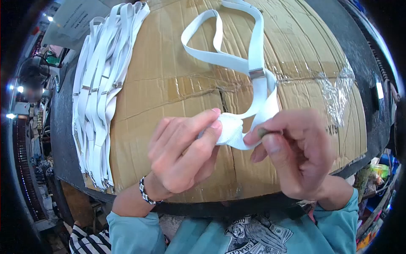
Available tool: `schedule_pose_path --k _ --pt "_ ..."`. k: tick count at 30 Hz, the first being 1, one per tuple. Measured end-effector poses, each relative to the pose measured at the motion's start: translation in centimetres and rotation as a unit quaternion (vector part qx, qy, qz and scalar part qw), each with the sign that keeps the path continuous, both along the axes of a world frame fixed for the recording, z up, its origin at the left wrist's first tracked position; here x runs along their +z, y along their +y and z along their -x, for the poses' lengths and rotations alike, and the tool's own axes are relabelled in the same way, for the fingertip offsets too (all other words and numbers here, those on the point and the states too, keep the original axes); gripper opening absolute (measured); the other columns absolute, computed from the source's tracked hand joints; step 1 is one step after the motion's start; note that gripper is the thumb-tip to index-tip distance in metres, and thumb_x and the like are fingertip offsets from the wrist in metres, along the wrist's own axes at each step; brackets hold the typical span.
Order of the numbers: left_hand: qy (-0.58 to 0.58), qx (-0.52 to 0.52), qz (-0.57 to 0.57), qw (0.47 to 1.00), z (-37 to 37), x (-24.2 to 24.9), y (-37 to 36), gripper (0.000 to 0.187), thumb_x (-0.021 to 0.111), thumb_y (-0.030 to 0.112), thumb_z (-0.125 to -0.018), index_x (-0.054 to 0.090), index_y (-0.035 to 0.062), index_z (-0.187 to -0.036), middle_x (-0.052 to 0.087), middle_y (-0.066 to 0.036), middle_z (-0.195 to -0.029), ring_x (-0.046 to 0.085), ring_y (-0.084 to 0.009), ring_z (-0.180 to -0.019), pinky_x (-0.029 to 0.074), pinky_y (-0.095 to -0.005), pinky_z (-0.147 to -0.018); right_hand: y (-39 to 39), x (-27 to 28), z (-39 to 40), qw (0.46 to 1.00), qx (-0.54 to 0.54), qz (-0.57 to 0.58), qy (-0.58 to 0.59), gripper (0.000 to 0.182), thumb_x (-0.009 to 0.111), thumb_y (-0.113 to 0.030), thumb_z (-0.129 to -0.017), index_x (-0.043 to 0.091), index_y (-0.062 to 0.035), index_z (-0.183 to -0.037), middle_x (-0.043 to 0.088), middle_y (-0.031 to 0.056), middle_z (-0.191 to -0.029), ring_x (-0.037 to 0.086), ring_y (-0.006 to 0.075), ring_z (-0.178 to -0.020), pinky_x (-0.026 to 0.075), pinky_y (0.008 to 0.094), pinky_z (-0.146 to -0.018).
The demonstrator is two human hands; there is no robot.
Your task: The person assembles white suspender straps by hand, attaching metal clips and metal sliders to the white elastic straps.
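Note:
A white elastic strap (228, 60) with a metal slider (256, 73) lies in loops over the cardboard, its near end raised between my hands. My left hand (186, 148) is closed, with thumb and forefinger pinching the folded white end of the strap. Beside it on the right, my right hand (296, 152) is closed in a pinch on a small dark greenish thing (263, 132), too small to name, right next to the strap. A bundle of similar white straps (99, 80) with metal clips lies at the left of the cardboard.
Flattened cardboard (169, 93) with clear tape covers the dark round table (64, 139). A printed plastic bag (78, 21) lies at the back left. A striped cloth (86, 240) shows at the lower left. Colourful items (379, 170) stand beyond the table at the right.

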State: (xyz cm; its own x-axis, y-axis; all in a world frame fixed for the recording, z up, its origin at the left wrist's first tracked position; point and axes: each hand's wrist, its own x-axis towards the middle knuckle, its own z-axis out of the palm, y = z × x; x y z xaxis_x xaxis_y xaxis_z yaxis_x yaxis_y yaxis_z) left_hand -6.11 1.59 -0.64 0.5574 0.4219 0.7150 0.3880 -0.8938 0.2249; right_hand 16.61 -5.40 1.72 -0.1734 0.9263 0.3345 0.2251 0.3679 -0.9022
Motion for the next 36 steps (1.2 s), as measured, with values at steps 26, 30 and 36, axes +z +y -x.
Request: schedule_pose_path --k 26,30,36 --pt "0.012 -0.185 0.28 0.942 -0.8 -0.7 0.2 0.044 0.079 -0.011 -0.073 0.068 0.0016 -0.113 0.077 -0.014 -0.103 0.072 -0.0259 -0.077 0.052 -0.0353 -0.065 0.7 0.5 -1.2 0.993 -0.018 -0.095 -0.064 0.018 0.05 0.003 -0.103 0.045 0.0067 -0.12 0.067 0.0219 -0.097 0.067 0.0144 -0.073 0.058 0.0238 -0.064" --pt "0.044 -0.226 0.353 0.907 -0.6 -0.7 -0.4 0.042 0.08 -0.01 -0.074 0.068 0.0 -0.113 0.076 -0.013 -0.102 0.072 -0.0283 -0.076 0.054 -0.0364 -0.064 1.4 -0.2 -0.9 0.999 -0.018 -0.02 0.024 0.015 0.052 0.001 -0.103 0.05 0.0067 -0.116 0.066 0.0151 -0.091 0.064 0.0106 -0.068 0.054 0.0216 -0.06" --pt "-0.046 -0.177 0.436 0.881 -0.8 -1.6 -2.6 0.045 0.082 -0.007 -0.075 0.069 -0.0015 -0.118 0.073 -0.015 -0.094 0.071 -0.0294 -0.078 0.056 -0.0356 -0.067 1.9 -0.7 -0.8 0.977 0.01 0.119 0.177 0.013 0.055 -0.008 -0.105 0.054 0.0033 -0.111 0.066 0.0096 -0.082 0.061 0.0071 -0.062 0.047 0.0208 -0.054"
